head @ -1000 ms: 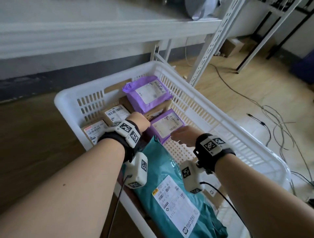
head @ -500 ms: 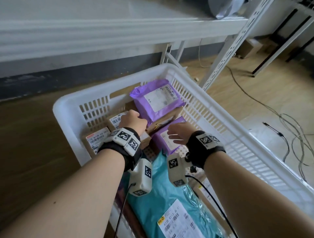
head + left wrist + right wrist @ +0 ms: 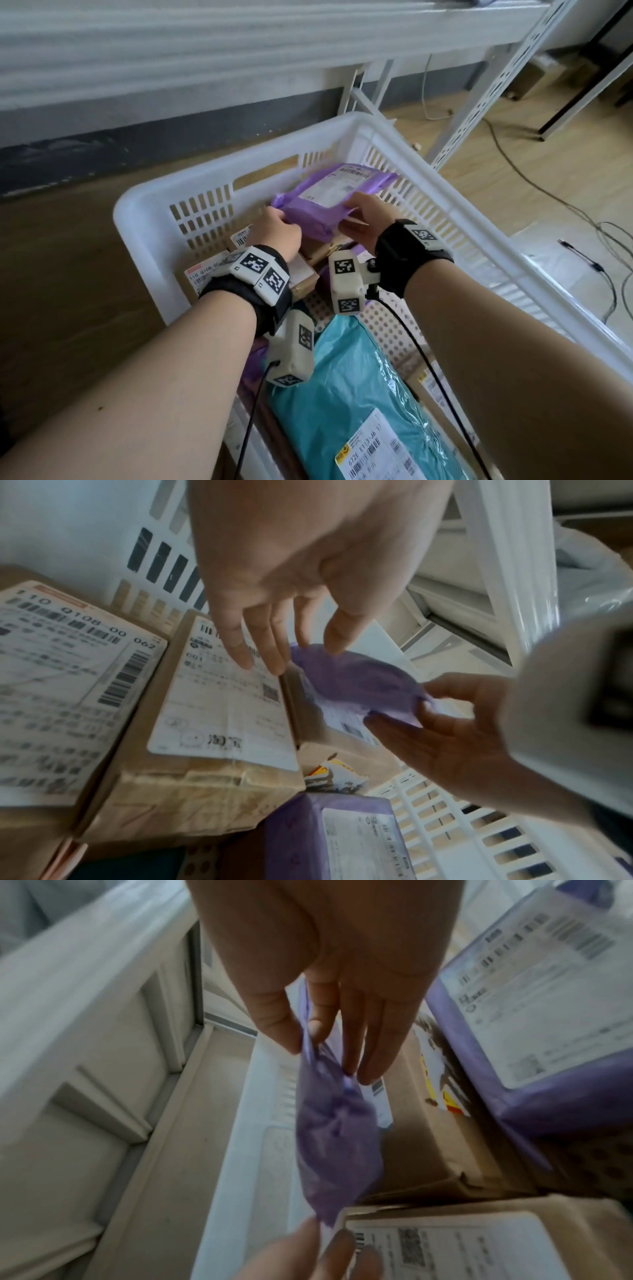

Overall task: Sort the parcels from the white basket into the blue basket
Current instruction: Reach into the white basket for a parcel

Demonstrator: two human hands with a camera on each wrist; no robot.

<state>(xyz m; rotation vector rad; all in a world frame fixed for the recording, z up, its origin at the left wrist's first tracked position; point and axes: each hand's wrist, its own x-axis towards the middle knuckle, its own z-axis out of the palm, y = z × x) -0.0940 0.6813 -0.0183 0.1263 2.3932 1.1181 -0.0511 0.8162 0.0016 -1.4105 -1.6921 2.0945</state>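
Both hands hold a purple parcel [image 3: 329, 195] with a white label, lifted at the far end of the white basket [image 3: 144, 219]. My left hand [image 3: 284, 219] grips its left corner, thumb on top [image 3: 301, 647]. My right hand [image 3: 352, 212] pinches its right edge between thumb and fingers [image 3: 322, 1053], so the purple parcel [image 3: 335, 1139] hangs stretched between the two hands. Under it lie labelled cardboard boxes [image 3: 222, 696], a second purple parcel [image 3: 308, 840] and a large teal parcel [image 3: 359, 394]. No blue basket is in view.
A white metal shelf rack [image 3: 479, 102] stands just behind the basket, its post close to the far right corner. Cables [image 3: 582, 222] trail over the wooden floor on the right. A dark wall base runs along the left rear.
Both hands moved from the middle of the basket to its far end, took hold of the purple parcel there and raised it off the boxes.
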